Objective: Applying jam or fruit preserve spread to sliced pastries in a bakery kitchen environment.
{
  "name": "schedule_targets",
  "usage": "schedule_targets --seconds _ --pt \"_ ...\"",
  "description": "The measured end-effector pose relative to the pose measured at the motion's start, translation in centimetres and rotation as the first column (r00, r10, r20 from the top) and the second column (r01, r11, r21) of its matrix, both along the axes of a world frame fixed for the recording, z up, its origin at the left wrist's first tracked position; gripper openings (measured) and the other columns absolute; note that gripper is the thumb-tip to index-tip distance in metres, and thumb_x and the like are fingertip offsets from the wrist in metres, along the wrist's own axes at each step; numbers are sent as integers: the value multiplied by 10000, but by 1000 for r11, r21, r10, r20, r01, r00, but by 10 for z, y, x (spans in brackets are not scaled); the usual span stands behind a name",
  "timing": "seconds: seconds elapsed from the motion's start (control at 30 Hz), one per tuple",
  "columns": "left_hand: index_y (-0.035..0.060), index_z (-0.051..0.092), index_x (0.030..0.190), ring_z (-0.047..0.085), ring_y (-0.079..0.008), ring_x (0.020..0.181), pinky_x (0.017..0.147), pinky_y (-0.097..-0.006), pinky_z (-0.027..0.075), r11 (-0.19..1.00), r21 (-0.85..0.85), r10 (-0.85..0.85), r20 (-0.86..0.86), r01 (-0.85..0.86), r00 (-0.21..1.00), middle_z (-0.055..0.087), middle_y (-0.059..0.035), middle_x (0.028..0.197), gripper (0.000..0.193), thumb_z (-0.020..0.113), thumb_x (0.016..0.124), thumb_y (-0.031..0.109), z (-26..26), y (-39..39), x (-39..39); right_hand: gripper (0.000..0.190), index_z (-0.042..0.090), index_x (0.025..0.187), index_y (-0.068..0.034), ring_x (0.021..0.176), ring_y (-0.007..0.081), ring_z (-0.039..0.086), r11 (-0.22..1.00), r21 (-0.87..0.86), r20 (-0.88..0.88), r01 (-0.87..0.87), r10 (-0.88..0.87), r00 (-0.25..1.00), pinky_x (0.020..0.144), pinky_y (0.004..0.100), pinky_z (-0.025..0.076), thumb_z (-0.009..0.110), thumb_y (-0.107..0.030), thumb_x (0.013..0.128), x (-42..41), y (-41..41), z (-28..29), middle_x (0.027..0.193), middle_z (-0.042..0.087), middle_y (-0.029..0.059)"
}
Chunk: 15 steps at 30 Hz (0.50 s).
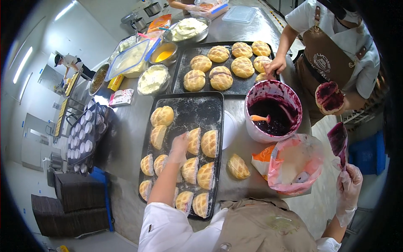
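Note:
My left hand (180,145), in a clear glove, reaches over the nearer black baking tray (195,108). Its fingertips are at the edge of a cut bun (194,140) with a crosshatched crust; whether they grip it is unclear. Several more cut buns lie in rows on this floury tray, some hidden behind my forearm. At the far right, my gloved right hand (349,181) holds up a spatula (338,140) smeared with dark purple filling. Between my hands are a bucket (252,126) of purple filling and a single bun (238,167) on the steel table.
An orange-handled utensil (259,118) rests in the filling. An open pink bag (315,149) stands at the table edge. A co-worker's hand (276,66) reaches to the far tray (241,85); their other holds a filling-covered bun (329,97). Bowls of cream (189,29) and yellow liquid (163,56) stand behind.

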<state>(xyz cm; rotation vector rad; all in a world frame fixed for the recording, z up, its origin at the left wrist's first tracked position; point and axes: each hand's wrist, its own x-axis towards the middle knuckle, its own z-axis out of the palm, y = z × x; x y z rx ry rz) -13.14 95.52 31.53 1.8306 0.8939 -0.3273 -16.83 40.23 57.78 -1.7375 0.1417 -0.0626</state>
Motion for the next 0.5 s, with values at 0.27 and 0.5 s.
schedule_targets --seconds 0.27,0.5 --pt "42 656 1173 607 -180 670 648 -350 496 980 142 115 158 -138 981 651 -62 821 363 550 960 316 -33 29 3 255 622 1020 -18 483 7 389 1000 12 -31 -3 3 1000 432 170 259 751 -176 866 5 -3 -9 783 621 -12" --pt "-50 682 996 645 -374 920 841 -455 480 681 655 155 309 -328 938 678 -262 960 405 552 904 322 -24 146 -5 180 639 1038 19 493 24 431 988 -146 -120 -50 33 992 433 191 294 639 -108 912 13 13 9 731 603 -5"
